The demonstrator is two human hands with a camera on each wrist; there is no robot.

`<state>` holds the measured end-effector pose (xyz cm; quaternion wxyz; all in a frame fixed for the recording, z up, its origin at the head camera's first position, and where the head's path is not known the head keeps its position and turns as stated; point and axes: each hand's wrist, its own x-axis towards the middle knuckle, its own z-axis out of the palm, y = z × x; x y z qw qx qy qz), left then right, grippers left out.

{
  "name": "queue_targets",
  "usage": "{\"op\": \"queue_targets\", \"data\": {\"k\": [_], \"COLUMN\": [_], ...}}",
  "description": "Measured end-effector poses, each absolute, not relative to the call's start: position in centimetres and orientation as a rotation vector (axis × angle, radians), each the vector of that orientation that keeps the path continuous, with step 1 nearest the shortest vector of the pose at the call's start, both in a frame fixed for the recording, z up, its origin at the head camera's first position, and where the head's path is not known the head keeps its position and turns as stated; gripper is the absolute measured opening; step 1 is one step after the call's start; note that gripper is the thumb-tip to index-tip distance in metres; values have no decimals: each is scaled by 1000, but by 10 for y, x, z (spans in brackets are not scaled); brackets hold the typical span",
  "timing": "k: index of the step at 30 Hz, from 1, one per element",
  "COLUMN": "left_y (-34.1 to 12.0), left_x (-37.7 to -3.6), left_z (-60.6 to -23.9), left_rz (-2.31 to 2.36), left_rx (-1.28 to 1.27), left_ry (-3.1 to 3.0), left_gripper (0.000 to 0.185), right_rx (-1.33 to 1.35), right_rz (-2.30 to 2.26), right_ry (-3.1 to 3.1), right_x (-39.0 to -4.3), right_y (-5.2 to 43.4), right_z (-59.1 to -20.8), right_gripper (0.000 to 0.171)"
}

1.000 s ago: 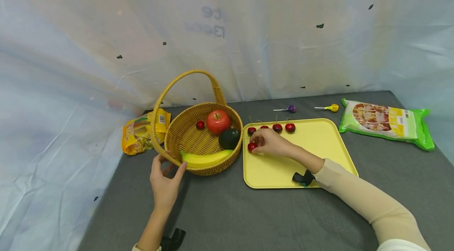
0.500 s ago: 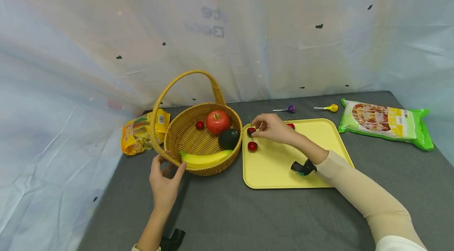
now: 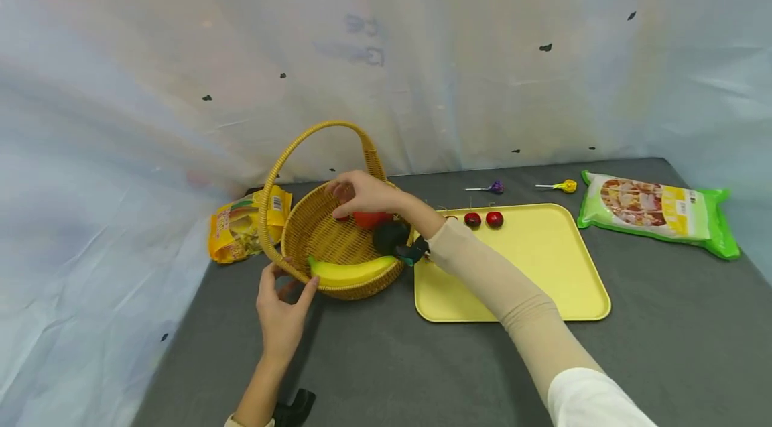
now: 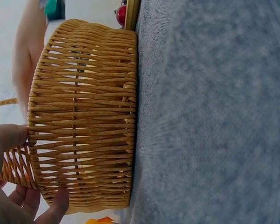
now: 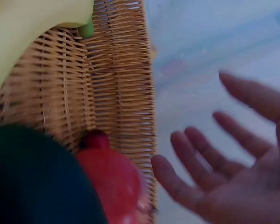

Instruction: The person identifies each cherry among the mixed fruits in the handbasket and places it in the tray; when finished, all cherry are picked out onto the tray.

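Note:
My left hand (image 3: 280, 310) grips the near left rim of the woven basket (image 3: 313, 226), close to the foot of its tall handle. In the left wrist view, its fingers (image 4: 59, 205) lie against the basket's weave. Above the basket is my right hand (image 3: 368, 192), fingers spread apart and nothing between them in the right wrist view. Inside lie a banana (image 3: 352, 271), a dark green avocado-like fruit (image 3: 391, 236), a red apple (image 3: 369, 219) partly covered by the hand, and a cherry (image 5: 95, 139) beside the apple.
A yellow tray (image 3: 512, 286) right of the basket holds cherries (image 3: 472, 220) along its far edge; my right sleeve covers its left part. Behind it lie a purple lollipop (image 3: 496, 187) and a yellow lollipop (image 3: 567, 186). A green food bag (image 3: 657, 209) and yellow bag (image 3: 247, 226) flank these.
My right hand has left the cherries at the tray's left side and moved left over the basket, its fingers now spread. My left hand has stayed on the basket rim.

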<state>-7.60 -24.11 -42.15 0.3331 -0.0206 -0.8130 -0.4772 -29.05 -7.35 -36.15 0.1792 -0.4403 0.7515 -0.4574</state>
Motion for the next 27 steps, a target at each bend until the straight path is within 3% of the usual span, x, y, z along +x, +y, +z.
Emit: {"op": "queue_targets", "data": {"k": [8, 27], "left_y": [-237, -239], "left_x": [-79, -76], "left_z": [-421, -420], "left_rz": [-1252, -1213], "left_rx": [-55, -37], "left_ry": [-2140, -2143], "left_gripper": [49, 48], "right_rx": [-1315, -1259], "right_rz": [-1120, -956], "right_ry": [2090, 1972], "right_x": [-301, -292], "right_y": [-122, -135], "right_z": [-388, -404], "right_gripper": [64, 53]}}
